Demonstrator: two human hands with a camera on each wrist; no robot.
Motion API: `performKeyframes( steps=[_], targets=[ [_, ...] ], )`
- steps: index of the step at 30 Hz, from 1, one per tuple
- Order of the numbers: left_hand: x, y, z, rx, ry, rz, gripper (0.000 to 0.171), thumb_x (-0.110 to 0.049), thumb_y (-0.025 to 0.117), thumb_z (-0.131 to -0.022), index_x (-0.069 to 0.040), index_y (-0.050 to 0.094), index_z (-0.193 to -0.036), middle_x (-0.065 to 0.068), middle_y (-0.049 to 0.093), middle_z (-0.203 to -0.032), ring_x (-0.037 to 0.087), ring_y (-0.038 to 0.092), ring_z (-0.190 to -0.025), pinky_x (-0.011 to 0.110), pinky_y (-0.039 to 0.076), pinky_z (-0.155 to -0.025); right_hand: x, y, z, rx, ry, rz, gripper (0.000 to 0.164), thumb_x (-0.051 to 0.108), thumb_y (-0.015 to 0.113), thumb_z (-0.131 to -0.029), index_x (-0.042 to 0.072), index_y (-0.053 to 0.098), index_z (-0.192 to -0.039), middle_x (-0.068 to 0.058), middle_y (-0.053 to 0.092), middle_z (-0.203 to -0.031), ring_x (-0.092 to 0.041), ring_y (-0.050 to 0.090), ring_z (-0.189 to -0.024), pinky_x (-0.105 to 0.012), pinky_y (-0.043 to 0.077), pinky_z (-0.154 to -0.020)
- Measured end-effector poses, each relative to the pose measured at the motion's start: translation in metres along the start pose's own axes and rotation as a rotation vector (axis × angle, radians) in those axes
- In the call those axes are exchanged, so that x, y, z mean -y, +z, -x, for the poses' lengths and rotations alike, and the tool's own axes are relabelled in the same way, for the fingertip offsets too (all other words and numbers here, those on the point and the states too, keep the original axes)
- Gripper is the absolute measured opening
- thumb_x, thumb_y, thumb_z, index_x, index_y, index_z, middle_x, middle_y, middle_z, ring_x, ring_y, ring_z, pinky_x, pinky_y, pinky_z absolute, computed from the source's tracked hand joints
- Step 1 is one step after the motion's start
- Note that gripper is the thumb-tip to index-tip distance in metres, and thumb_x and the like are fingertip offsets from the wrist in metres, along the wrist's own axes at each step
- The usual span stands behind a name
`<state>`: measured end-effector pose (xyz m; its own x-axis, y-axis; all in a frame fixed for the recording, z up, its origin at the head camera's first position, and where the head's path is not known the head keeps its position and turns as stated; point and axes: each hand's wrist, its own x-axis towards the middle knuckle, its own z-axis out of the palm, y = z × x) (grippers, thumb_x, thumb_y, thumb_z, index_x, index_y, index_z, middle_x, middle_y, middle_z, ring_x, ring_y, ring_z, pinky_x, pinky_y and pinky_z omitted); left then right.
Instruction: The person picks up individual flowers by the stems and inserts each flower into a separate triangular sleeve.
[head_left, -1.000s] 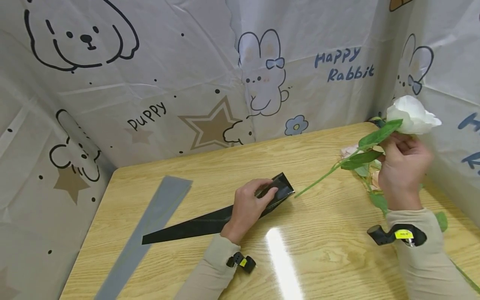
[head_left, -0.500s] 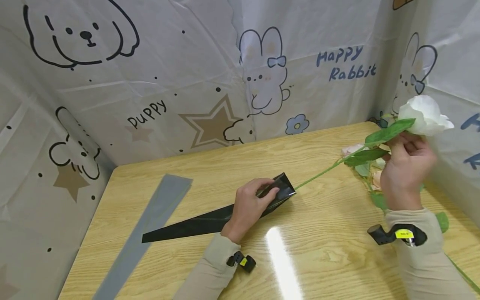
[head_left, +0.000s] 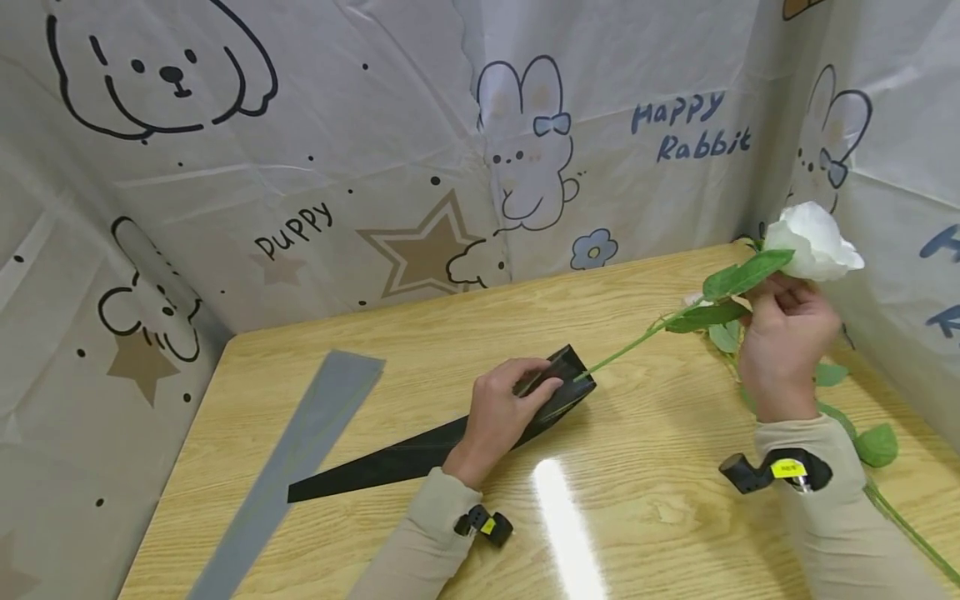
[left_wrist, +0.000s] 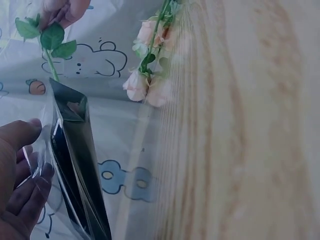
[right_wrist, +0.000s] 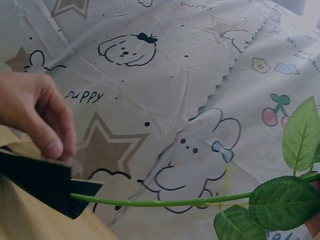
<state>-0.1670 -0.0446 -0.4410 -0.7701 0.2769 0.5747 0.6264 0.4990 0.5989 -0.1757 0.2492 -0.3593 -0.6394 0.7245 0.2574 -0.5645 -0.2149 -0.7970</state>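
Note:
My right hand point(head_left: 787, 346) pinches the stem of a white artificial rose point(head_left: 813, 242) just under its bloom. Green leaves hang along the stem, which slants down to the left. Its lower end enters the mouth of a long, tapered black flower sleeve point(head_left: 420, 450), also seen in the right wrist view with the green stem point(right_wrist: 165, 203) running into it. My left hand point(head_left: 506, 412) holds the sleeve near its wide end, thumb and fingers pinching its edge. In the left wrist view the sleeve point(left_wrist: 90, 150) has a clear film side gripped by the fingers.
A flat grey sleeve point(head_left: 300, 433) lies on the wooden table point(head_left: 660, 517) at the left, partly under the black one's tip. Pale pink roses point(left_wrist: 136, 86) lie at the right, behind my right hand. Printed cloth walls point(head_left: 337, 125) border the table.
My right hand first moved slightly right, then back left and down. The stem's end went from just outside the black sleeve's mouth to inside it. My left hand stays nearly still.

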Motion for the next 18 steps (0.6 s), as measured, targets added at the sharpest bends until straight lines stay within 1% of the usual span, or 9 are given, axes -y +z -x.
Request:
performKeyframes(
  steps=[3,6,9,12,15,18],
  targets=[
    [-0.001,-0.001,0.0,-0.005,0.005,-0.003,0.025,-0.025,0.079,-0.092,-0.008,0.077,-0.111,0.008,0.08,-0.107,0.019,0.078,-0.097,0.032,0.065,-0.084,-0.005,0.002,0.007,0.04,0.008,0.041,0.01,-0.005,0.069,-0.092,0.001,0.077,-0.094,-0.001,0.076,-0.074,-0.007,0.071,-0.063,-0.016,0.049,-0.046],
    [-0.001,0.0,0.0,-0.009,0.012,-0.005,0.025,-0.025,0.079,-0.092,-0.008,0.077,-0.111,0.008,0.08,-0.107,0.019,0.078,-0.097,0.031,0.065,-0.084,-0.009,0.004,0.012,0.079,0.026,0.047,0.008,-0.001,0.071,-0.092,0.002,0.077,-0.096,-0.001,0.077,-0.076,-0.008,0.074,-0.066,-0.016,0.054,-0.05],
    [-0.001,0.0,0.0,-0.01,0.02,-0.001,0.025,-0.024,0.079,-0.093,-0.008,0.077,-0.112,0.008,0.08,-0.107,0.018,0.078,-0.098,0.031,0.065,-0.084,-0.013,0.005,0.017,0.115,0.054,0.06,0.005,0.002,0.073,-0.092,0.003,0.076,-0.097,-0.001,0.077,-0.077,-0.009,0.075,-0.068,-0.016,0.054,-0.052],
    [-0.002,0.0,-0.001,-0.008,0.023,0.004,0.025,-0.025,0.079,-0.093,-0.008,0.077,-0.112,0.008,0.08,-0.107,0.019,0.078,-0.098,0.031,0.065,-0.085,-0.018,0.006,0.021,0.143,0.09,0.066,0.008,0.006,0.076,-0.092,0.002,0.075,-0.099,-0.002,0.077,-0.079,-0.011,0.076,-0.07,-0.017,0.057,-0.056],
    [-0.001,0.0,0.0,-0.002,0.023,0.008,0.025,-0.024,0.079,-0.093,-0.007,0.077,-0.112,0.009,0.08,-0.108,0.019,0.078,-0.099,0.031,0.065,-0.085,-0.021,0.006,0.024,0.152,0.132,0.093,0.011,0.009,0.079,-0.091,0.002,0.074,-0.097,-0.001,0.077,-0.079,-0.01,0.076,-0.071,-0.017,0.059,-0.058],
    [-0.001,0.0,0.0,0.001,0.023,0.011,0.025,-0.024,0.078,-0.093,-0.008,0.077,-0.112,0.009,0.079,-0.107,0.019,0.078,-0.099,0.031,0.065,-0.085,-0.023,0.008,0.028,0.151,0.167,0.127,0.008,0.009,0.079,-0.09,0.004,0.074,-0.093,0.001,0.077,-0.077,-0.008,0.077,-0.071,-0.017,0.06,-0.058]
  ],
)
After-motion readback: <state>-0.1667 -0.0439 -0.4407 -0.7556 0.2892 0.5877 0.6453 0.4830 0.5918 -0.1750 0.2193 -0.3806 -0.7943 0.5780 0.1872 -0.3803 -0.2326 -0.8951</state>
